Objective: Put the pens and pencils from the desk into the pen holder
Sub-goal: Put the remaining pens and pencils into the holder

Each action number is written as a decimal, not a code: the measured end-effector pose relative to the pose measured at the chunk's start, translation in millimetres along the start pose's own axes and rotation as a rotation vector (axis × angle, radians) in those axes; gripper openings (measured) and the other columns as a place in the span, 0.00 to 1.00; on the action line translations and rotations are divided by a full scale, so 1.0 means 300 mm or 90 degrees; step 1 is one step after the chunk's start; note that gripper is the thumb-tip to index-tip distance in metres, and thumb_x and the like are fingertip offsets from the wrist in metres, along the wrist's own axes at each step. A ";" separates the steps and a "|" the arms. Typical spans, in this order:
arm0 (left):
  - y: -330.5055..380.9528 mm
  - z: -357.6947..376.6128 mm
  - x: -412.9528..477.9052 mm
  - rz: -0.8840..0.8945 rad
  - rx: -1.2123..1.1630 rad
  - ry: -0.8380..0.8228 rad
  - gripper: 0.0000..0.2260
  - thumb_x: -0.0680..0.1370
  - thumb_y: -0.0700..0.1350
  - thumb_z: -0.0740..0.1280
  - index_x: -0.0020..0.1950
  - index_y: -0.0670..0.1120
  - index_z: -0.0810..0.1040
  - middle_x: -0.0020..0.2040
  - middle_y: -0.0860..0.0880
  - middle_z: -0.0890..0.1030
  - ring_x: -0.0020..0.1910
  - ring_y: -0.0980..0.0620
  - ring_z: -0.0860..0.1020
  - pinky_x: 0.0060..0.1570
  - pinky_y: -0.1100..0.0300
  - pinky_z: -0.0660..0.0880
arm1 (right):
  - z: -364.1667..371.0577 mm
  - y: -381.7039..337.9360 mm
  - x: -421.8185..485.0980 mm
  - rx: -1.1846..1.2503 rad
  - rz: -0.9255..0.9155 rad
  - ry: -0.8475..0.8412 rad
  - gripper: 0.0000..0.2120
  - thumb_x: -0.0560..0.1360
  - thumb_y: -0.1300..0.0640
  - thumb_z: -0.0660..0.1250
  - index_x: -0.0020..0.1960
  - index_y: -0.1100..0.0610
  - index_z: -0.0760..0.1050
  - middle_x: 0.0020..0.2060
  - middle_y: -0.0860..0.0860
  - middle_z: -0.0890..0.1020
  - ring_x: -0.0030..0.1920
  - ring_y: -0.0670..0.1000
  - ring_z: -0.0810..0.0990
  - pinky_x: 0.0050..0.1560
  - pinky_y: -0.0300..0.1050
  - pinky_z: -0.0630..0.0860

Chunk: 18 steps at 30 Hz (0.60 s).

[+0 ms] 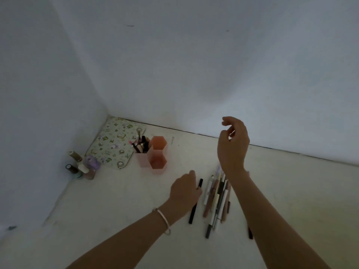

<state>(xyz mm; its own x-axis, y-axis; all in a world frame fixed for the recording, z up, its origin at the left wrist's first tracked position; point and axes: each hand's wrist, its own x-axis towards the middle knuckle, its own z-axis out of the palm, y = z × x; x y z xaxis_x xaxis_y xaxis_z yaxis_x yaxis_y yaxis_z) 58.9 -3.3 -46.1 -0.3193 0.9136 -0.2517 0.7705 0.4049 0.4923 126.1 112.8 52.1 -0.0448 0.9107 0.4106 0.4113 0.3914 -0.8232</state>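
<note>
A pink and orange pen holder [155,156] made of hexagonal tubes stands on the pale desk [116,200]; its left tube has several pens [140,145] in it. A pile of pens and pencils [216,199] lies on the desk near the middle. My left hand [184,188] rests on the desk, fingers closed on a black pen [195,202] lying left of the pile. My right hand [232,144] hangs above the far end of the pile, fingers curled loosely and apart, holding nothing. Another dark pen [250,232] shows beside my right forearm.
Several small bottles [83,167] stand in the left corner beside a floral patterned mat [112,142]. White walls close the desk at the back and on the left. A thin bracelet [164,220] is on my left wrist.
</note>
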 end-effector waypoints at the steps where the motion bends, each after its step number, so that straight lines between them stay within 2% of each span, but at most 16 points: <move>1: 0.010 0.039 0.009 -0.021 0.008 -0.036 0.18 0.77 0.49 0.65 0.63 0.44 0.68 0.54 0.46 0.78 0.52 0.45 0.79 0.49 0.56 0.73 | -0.037 0.023 -0.001 -0.012 0.003 0.004 0.20 0.69 0.72 0.59 0.55 0.54 0.77 0.46 0.44 0.78 0.40 0.46 0.73 0.43 0.31 0.68; 5: 0.018 0.123 0.026 -0.049 0.029 -0.084 0.22 0.77 0.48 0.67 0.67 0.43 0.65 0.59 0.43 0.77 0.56 0.44 0.78 0.52 0.54 0.74 | -0.126 0.114 -0.029 -0.063 0.015 0.010 0.19 0.69 0.72 0.59 0.51 0.54 0.78 0.45 0.44 0.79 0.41 0.47 0.74 0.44 0.36 0.69; 7: 0.025 0.116 0.031 -0.044 0.021 -0.077 0.22 0.77 0.45 0.67 0.68 0.42 0.64 0.59 0.43 0.77 0.56 0.43 0.78 0.53 0.54 0.74 | -0.138 0.151 -0.049 -0.066 0.022 0.004 0.19 0.69 0.70 0.59 0.50 0.51 0.77 0.44 0.43 0.79 0.40 0.45 0.74 0.44 0.32 0.68; 9: 0.032 0.072 0.040 -0.040 -0.051 -0.028 0.21 0.75 0.43 0.66 0.66 0.43 0.66 0.54 0.43 0.78 0.51 0.43 0.79 0.51 0.51 0.77 | -0.134 0.187 -0.057 -0.068 0.046 0.008 0.18 0.69 0.67 0.58 0.50 0.49 0.76 0.44 0.43 0.79 0.39 0.42 0.73 0.42 0.28 0.68; 11: 0.031 0.001 0.053 -0.024 -0.153 0.055 0.23 0.74 0.41 0.65 0.69 0.46 0.66 0.46 0.47 0.77 0.42 0.48 0.78 0.42 0.54 0.77 | -0.119 0.229 -0.044 -0.106 0.099 -0.007 0.15 0.71 0.64 0.59 0.51 0.50 0.77 0.43 0.44 0.80 0.38 0.43 0.74 0.41 0.29 0.69; 14: 0.013 -0.125 0.066 0.025 -0.248 0.143 0.31 0.75 0.40 0.66 0.75 0.54 0.60 0.38 0.52 0.72 0.32 0.58 0.72 0.31 0.67 0.69 | -0.069 0.315 -0.025 -0.259 0.208 -0.135 0.13 0.75 0.63 0.60 0.56 0.56 0.77 0.41 0.49 0.81 0.34 0.45 0.76 0.33 0.36 0.68; 16: -0.002 -0.189 0.063 0.051 -0.293 0.181 0.35 0.75 0.39 0.68 0.77 0.57 0.57 0.36 0.53 0.72 0.30 0.58 0.72 0.31 0.69 0.73 | -0.029 0.360 -0.030 -0.315 0.277 -0.248 0.14 0.75 0.63 0.60 0.59 0.58 0.76 0.46 0.57 0.83 0.41 0.54 0.80 0.40 0.41 0.73; 18: -0.015 -0.233 0.050 0.074 -0.301 0.225 0.34 0.75 0.38 0.69 0.77 0.57 0.60 0.39 0.56 0.73 0.33 0.56 0.75 0.36 0.69 0.77 | 0.013 0.388 -0.042 -0.379 0.288 -0.325 0.13 0.76 0.62 0.60 0.59 0.61 0.74 0.49 0.60 0.82 0.49 0.59 0.80 0.47 0.45 0.75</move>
<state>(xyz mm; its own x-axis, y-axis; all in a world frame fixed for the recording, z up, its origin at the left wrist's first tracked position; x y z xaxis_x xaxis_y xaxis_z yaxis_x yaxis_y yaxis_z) 12.1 11.2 6.1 -0.4740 0.8771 0.0778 0.5080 0.2002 0.8378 171.1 147.3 -50.5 -0.1049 0.9641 -0.2440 0.8841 -0.0220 -0.4668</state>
